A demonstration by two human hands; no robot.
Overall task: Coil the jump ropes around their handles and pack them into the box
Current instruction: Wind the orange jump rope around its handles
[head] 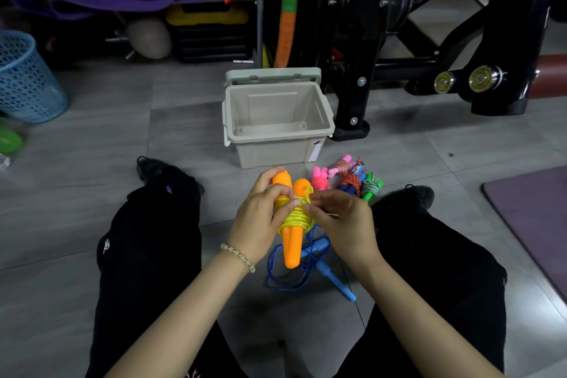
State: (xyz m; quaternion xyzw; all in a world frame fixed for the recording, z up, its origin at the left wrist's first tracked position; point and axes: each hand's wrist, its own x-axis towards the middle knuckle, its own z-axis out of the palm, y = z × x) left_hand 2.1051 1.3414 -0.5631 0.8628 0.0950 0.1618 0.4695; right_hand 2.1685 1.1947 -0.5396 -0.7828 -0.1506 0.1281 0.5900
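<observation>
Gripping the orange handles [290,224], the left hand [260,218] steadied them while the right hand [340,218] pinched the yellow rope [296,216]; tucking its end probably came next, then the empty box [277,123].

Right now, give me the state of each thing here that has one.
Box: open, empty, upright on the floor.
Lid: behind the box.
Orange rope: yellow cord coiled round its handles, held up.
Blue rope: uncoiled, loose on the floor.
Other ropes: coiled, beside the box, unpacked.
Left hand: grips the orange handles.
Right hand: pinches the yellow cord.
</observation>
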